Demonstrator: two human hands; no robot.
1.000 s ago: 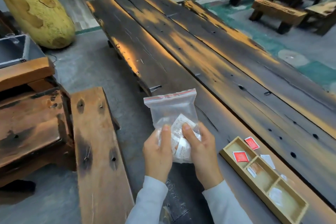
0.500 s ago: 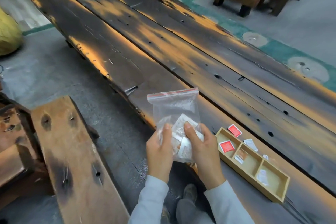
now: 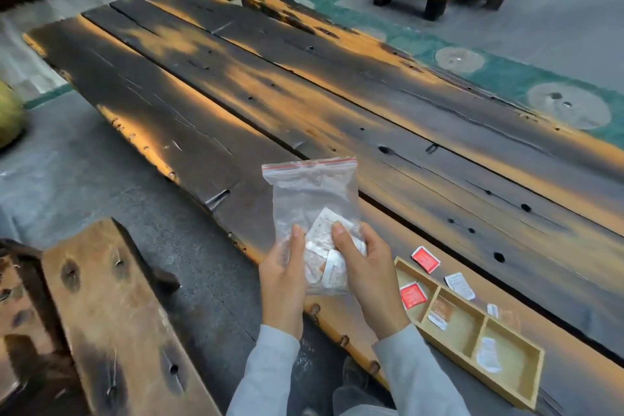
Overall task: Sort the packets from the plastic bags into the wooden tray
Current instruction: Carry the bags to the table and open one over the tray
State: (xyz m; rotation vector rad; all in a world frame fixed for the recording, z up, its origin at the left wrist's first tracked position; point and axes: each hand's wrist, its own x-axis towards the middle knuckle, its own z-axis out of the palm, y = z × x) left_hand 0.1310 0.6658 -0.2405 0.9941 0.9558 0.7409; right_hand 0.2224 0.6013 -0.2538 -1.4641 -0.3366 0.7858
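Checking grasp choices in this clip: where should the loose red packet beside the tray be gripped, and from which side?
The red packet lies flat on the table just beyond the wooden tray, so probably from above: pinch its far edge, away from the tray wall. Both hands are busy holding the plastic bag.

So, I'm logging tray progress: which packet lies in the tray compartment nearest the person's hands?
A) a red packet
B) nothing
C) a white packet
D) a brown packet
A: in the wooden tray, the end compartment beside the right hand holds a single red packet; another red packet lies outside on the table, and the white ones sit in compartments farther along.
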